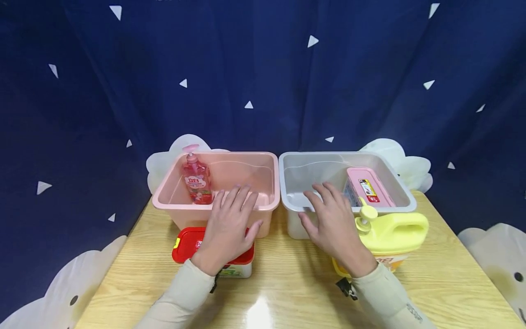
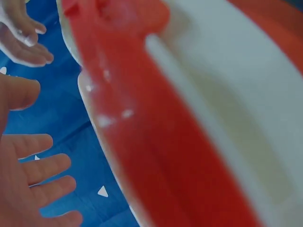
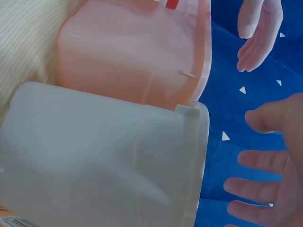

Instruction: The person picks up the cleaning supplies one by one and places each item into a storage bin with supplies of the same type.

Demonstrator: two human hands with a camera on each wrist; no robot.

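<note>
My left hand [image 1: 230, 221] hovers with fingers spread near the front rim of the pink bin [image 1: 263, 224], holding nothing. Under its wrist lies a white tub with a red lid [image 1: 188, 243], partly covered by the hand; the red lid [image 2: 142, 137] fills much of the left wrist view, close and blurred. My right hand [image 1: 334, 221], also empty with its fingers apart, is at the front rim of the grey-white bin [image 1: 297, 227]. Just right of that hand stands a yellow pump-top jug [image 1: 396, 233] with a handle, its lower part overlapped by the forearm.
In the pink bin a pink pump bottle [image 1: 198, 180] leans at the left. The grey-white bin holds a pink-lidded box [image 1: 376, 189] at its right side. Both bins stand side by side on a wooden table [image 1: 287, 292], with a dark blue curtain [image 1: 271, 59] behind.
</note>
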